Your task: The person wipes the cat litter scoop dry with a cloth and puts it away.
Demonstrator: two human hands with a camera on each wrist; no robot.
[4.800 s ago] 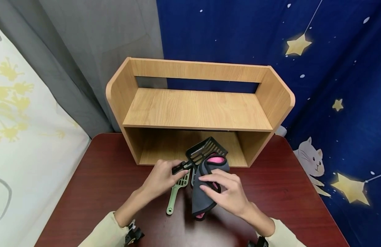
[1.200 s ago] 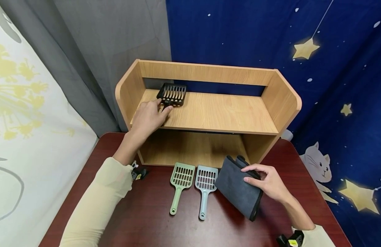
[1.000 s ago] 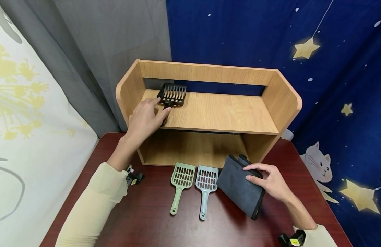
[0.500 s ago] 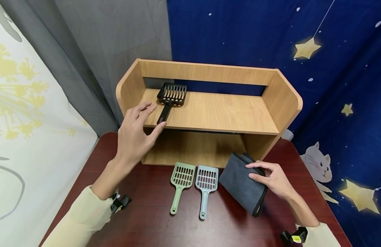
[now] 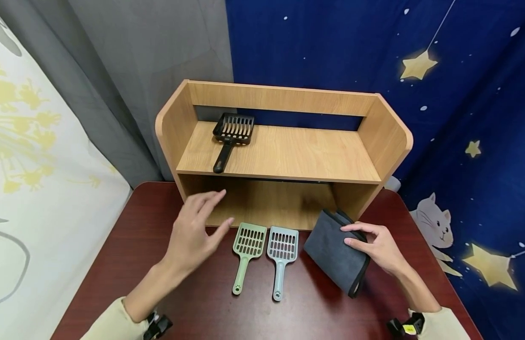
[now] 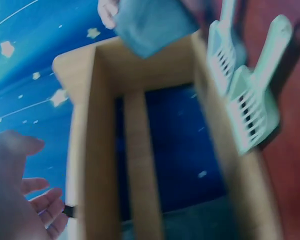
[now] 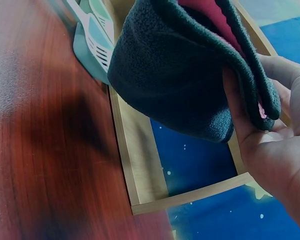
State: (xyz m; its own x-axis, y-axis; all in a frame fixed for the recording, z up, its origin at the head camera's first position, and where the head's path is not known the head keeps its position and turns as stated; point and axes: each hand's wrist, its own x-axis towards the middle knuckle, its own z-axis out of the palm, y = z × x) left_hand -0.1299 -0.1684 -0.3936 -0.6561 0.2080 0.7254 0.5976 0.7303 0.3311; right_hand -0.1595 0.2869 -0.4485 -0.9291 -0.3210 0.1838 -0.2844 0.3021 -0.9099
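Note:
A black slotted litter scoop [image 5: 234, 130] lies on the shelf's upper board at the left, its handle toward the front edge. My left hand [image 5: 192, 231] hovers, fingers spread and holding nothing, just left of a green litter scoop [image 5: 249, 241]. Beside that one a light blue litter scoop [image 5: 282, 245] lies on the table, handle toward me. In my right hand [image 5: 374, 245] a folded dark grey cloth [image 5: 334, 250] with black edging is pinched by one edge, above the table. The right wrist view shows pink inside the folded cloth [image 7: 170, 75], with thumb and fingers around its edge.
A two-tier wooden shelf [image 5: 279, 177] stands on the dark red table [image 5: 211, 302], its lower compartment open toward me. Behind hang a grey curtain [image 5: 160, 47] and a blue star-patterned curtain [image 5: 330, 42]. A white patterned cloth [image 5: 54, 212] hangs at the left.
My left hand brought the black litter scoop up to the upper board, let go of it and drew back down toward the table. My right hand moved the cloth rightward, off the other scoops.

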